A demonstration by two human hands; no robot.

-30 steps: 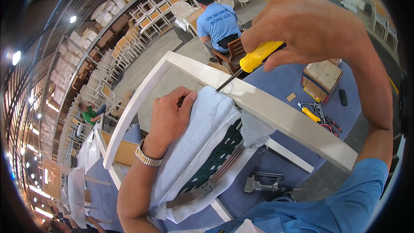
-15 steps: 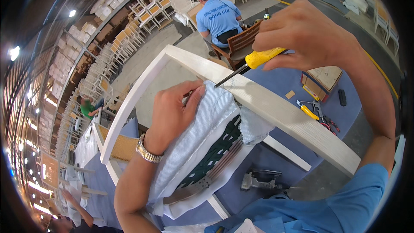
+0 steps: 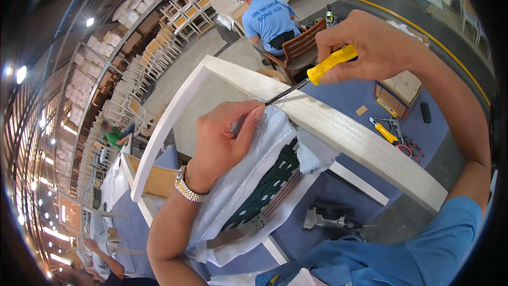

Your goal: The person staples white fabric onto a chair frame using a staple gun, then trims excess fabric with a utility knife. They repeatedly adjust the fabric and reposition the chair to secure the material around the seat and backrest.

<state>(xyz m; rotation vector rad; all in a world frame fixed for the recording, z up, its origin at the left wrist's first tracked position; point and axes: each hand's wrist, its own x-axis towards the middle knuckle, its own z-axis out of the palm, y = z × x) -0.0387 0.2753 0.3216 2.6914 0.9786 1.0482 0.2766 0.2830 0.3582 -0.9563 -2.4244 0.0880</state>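
Note:
My right hand (image 3: 378, 47) is closed round the yellow handle of a screwdriver (image 3: 333, 65). Its dark shaft slants down to the left, and the tip meets light blue-grey fabric (image 3: 275, 127) beside the whitewashed rail of a chair frame (image 3: 344, 127). My left hand (image 3: 222, 135), a metal watch on its wrist, pinches the fabric's upper edge with thumb and forefinger right at the tip. The tip itself is partly hidden by those fingers. Below the fabric, dark green woven webbing (image 3: 264, 185) shows across the seat, with white padding (image 3: 254, 246) along its lower side.
On the blue-covered table lie a yellow utility knife (image 3: 384, 131), red-handled pliers (image 3: 413, 150) and a grey staple gun (image 3: 330, 218). A wooden box (image 3: 397, 92) stands at the right. Beyond the chair frame, a person in a blue shirt (image 3: 270, 24) sits facing away, near stacked chairs (image 3: 198, 8).
My left fingers have shifted up and right along the fabric edge to the screwdriver tip. The screwdriver handle has moved slightly right and is held less steeply covered by my fingers.

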